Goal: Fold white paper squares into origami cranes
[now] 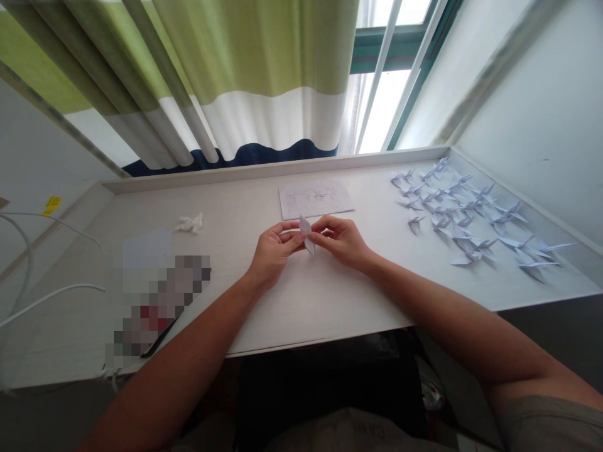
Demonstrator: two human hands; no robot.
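Note:
Between my two hands, just above the white table (pixel 264 326), is a small piece of folded white paper (pixel 306 226), pointed at the top and bottom. My left hand (pixel 277 251) pinches its left side between thumb and fingers. On the other side, my right hand (pixel 342 238) grips the paper with thumb and bent fingers. The paper stands roughly upright, and the fingertips cover part of its middle. Several white folded paper cranes (pixel 464 207) stand in a loose group on the right part of the table.
A printed sheet or booklet (pixel 315 199) lies beyond my hands. To the left are crumpled white tissue (pixel 190 223), pale paper (pixel 148 247) and a blurred-out flat object (pixel 164 307). White cables (pixel 51 295) cross the left side. A raised rim (pixel 282 168) runs along the back below a curtain (pixel 264 75).

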